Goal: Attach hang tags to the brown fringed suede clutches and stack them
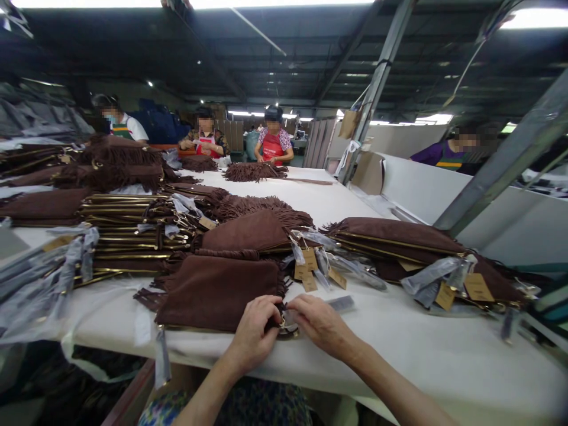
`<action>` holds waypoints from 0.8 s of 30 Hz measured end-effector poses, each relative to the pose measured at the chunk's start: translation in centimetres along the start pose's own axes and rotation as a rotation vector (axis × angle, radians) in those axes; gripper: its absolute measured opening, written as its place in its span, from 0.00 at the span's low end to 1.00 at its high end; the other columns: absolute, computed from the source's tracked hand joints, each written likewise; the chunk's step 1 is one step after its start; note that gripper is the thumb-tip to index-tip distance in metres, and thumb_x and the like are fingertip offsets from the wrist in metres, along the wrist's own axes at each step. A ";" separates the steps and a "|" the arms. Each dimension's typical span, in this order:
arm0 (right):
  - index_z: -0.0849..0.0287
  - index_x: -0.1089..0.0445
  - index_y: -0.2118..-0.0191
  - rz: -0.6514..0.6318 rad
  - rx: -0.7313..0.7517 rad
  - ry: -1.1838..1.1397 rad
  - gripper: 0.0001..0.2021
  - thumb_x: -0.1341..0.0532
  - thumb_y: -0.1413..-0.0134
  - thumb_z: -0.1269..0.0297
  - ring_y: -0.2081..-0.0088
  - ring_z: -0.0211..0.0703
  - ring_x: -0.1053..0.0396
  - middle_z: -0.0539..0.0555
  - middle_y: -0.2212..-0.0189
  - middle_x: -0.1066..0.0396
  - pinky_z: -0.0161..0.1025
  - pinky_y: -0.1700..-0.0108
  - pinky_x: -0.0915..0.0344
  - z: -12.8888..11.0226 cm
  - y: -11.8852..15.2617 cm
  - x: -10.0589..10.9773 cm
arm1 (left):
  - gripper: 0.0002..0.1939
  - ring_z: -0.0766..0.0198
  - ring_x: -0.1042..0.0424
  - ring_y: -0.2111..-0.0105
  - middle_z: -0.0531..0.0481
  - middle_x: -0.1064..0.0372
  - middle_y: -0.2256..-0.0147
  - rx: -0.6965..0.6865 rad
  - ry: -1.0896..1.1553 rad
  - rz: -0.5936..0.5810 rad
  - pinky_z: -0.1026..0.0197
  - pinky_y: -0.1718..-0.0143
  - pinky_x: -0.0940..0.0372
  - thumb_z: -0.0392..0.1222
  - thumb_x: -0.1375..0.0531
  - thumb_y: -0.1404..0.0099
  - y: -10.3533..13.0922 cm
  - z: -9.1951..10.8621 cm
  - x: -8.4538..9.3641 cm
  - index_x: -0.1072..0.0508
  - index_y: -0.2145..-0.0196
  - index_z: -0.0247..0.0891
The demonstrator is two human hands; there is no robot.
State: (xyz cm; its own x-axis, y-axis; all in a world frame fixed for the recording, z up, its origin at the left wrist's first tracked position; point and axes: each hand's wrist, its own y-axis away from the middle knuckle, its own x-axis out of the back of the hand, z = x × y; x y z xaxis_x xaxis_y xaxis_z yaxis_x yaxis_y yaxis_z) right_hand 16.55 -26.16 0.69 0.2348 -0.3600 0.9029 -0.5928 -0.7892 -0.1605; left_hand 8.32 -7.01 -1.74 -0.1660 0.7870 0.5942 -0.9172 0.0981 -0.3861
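Note:
A brown fringed bag (217, 290) lies flat on the white table (390, 349) in front of me, its gold zipper edge toward me. At its right end, my left hand (257, 331) has its fingers curled at the corner beside a gold ring (282, 323). My right hand (317, 322) reaches in from the other side, fingertips bent together at the same corner near some clear plastic. What the fingertips pinch is too small to make out. A plastic-wrapped strip (162, 358) hangs from the bag's left corner over the table edge.
Brown bags with gold zippers are stacked (133, 231) at left. Another bag (248, 231) lies behind, by paper tags (306, 269). More bags (399, 239) lie at right, near a slanted metal post (501, 157). Several people work beyond, one in a red apron (271, 146).

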 end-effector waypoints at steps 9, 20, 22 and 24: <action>0.59 0.31 0.50 -0.144 0.048 0.149 0.17 0.39 0.47 0.74 0.57 0.51 0.31 0.58 0.60 0.28 0.44 0.56 0.38 -0.2 -0.5 0.5 | 0.10 0.52 0.34 0.48 0.45 0.28 0.51 0.042 -0.030 0.025 0.48 0.46 0.42 0.30 0.47 0.46 -0.3 0.1 -0.5 0.31 0.68 0.41; 0.58 0.32 0.71 0.052 -0.023 -0.218 0.07 0.42 0.43 0.72 0.68 0.40 0.33 0.49 0.73 0.30 0.34 0.65 0.40 0.1 -1.2 1.6 | 0.11 0.55 0.32 0.51 0.46 0.27 0.55 0.165 0.136 0.122 0.52 0.47 0.39 0.32 0.46 0.40 -1.6 1.7 0.4 0.24 0.65 0.40; 0.58 0.33 0.72 0.072 -0.054 -0.258 0.08 0.44 0.41 0.70 0.72 0.38 0.34 0.48 0.76 0.31 0.33 0.69 0.40 -0.4 -2.2 3.6 | 0.10 0.56 0.31 0.52 0.45 0.28 0.56 0.144 0.286 0.255 0.54 0.47 0.38 0.34 0.47 0.38 -1.7 3.7 3.4 0.25 0.63 0.39; 0.57 0.34 0.72 0.064 -0.085 -0.321 0.08 0.44 0.41 0.67 0.77 0.36 0.35 0.46 0.80 0.33 0.31 0.73 0.41 -1.4 -3.5 6.3 | 0.07 0.56 0.29 0.54 0.47 0.27 0.58 0.101 0.354 0.353 0.56 0.49 0.36 0.37 0.44 0.36 -1.4 6.6 7.9 0.25 0.65 0.40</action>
State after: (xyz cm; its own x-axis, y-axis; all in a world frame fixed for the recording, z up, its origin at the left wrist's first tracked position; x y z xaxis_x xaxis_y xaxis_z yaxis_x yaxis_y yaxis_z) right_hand 19.07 -24.96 7.44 0.4177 -0.5562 0.7185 -0.6730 -0.7207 -0.1666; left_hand 5.92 -4.94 8.19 -0.3552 0.9214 0.1577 -0.8608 -0.2566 -0.4396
